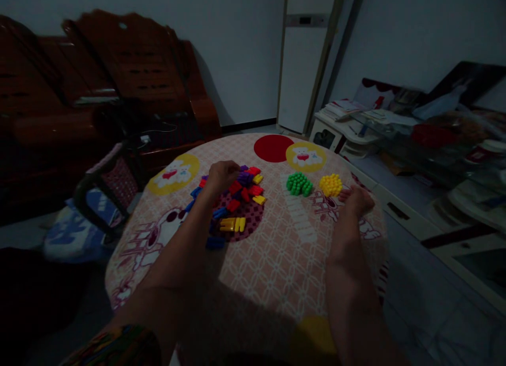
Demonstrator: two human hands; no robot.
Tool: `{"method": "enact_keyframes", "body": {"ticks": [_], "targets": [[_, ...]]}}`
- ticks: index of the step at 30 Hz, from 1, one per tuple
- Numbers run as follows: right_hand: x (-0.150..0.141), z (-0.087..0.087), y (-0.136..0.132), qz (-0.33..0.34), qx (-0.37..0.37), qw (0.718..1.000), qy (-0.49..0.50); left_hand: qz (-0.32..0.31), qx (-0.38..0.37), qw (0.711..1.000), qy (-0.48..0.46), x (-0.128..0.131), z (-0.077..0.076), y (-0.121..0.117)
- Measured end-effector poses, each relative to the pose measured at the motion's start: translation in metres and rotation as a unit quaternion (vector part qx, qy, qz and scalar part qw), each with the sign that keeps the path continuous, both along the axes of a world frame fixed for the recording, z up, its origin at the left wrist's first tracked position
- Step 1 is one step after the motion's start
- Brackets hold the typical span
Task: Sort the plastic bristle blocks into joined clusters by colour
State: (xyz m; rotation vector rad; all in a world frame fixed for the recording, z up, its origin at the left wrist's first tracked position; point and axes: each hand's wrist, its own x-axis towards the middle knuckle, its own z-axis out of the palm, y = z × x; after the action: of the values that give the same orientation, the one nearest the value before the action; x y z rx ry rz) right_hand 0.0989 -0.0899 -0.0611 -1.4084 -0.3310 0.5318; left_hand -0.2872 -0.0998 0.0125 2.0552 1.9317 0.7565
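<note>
Left hand at the mixed plastic pieces, right hand beside the yellow knobbly cluster

The left hand is bent over the far part of the heap, its fingers curled and their tips drawn close together; whether they pinch a piece cannot be told. Red, purple, blue and yellow pieces lie below it and to its right. Nearer the body than this hand, a few yellow pieces lie side by side, with a dark blue piece nearer still.

The right hand has its fingers pointing left, their tips just beside the yellow knobbly cluster; contact or grip cannot be told. Left of that cluster, between the hands but closer to the right one, sits a green knobbly cluster. Under both hands spreads a patterned tablecloth. Beyond the left hand, to its left, stands a carved wooden sofa.
</note>
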Motion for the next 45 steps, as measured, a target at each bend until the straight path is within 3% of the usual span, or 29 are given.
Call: {"method": "enact_keyframes", "body": {"ticks": [5, 9, 12, 15, 17, 21, 26, 30, 35, 40, 45], "targets": [[-0.001, 0.001, 0.001, -0.011, -0.014, 1.000, 0.005, -0.066, -0.033, 0.997, 0.013, 0.020, -0.013, -0.032], [0.002, -0.002, 0.003, -0.014, -0.012, 1.000, 0.001, -0.009, -0.005, 1.000, 0.027, 0.013, -0.004, -0.057], [0.005, -0.004, 0.005, -0.005, -0.022, 1.000, -0.007, -0.036, -0.078, 0.994, 0.072, -0.006, -0.002, -0.080], [0.007, -0.005, 0.007, 0.004, -0.035, 0.999, -0.003, -0.112, -0.164, 0.972, 0.123, -0.016, -0.012, -0.102], [0.007, -0.005, 0.008, 0.002, -0.031, 1.000, 0.001, -0.125, -0.175, 0.965, 0.151, -0.017, -0.022, -0.112], [0.004, -0.004, 0.003, -0.005, -0.008, 1.000, 0.000, -0.089, -0.161, 0.967, 0.174, -0.012, -0.024, -0.116], [0.002, -0.002, -0.002, 0.003, 0.006, 1.000, -0.024, -0.075, -0.098, 0.989, 0.081, 0.001, -0.003, -0.100], [0.005, 0.002, 0.000, -0.003, 0.008, 1.000, 0.002, -0.142, -0.056, 0.988, -0.037, 0.041, 0.004, -0.079], [0.004, 0.013, 0.003, 0.015, 0.055, 0.998, -0.013, -0.218, -0.007, 0.971, -0.101, 0.132, -0.001, -0.036], [0.000, 0.028, -0.004, 0.209, 0.110, 0.970, -0.063, -0.253, 0.058, 0.964, -0.051, 0.212, -0.003, 0.001], [-0.001, 0.037, -0.010, 0.331, 0.084, 0.934, -0.108, -0.238, 0.065, 0.967, -0.064, 0.251, -0.010, 0.020]]}}
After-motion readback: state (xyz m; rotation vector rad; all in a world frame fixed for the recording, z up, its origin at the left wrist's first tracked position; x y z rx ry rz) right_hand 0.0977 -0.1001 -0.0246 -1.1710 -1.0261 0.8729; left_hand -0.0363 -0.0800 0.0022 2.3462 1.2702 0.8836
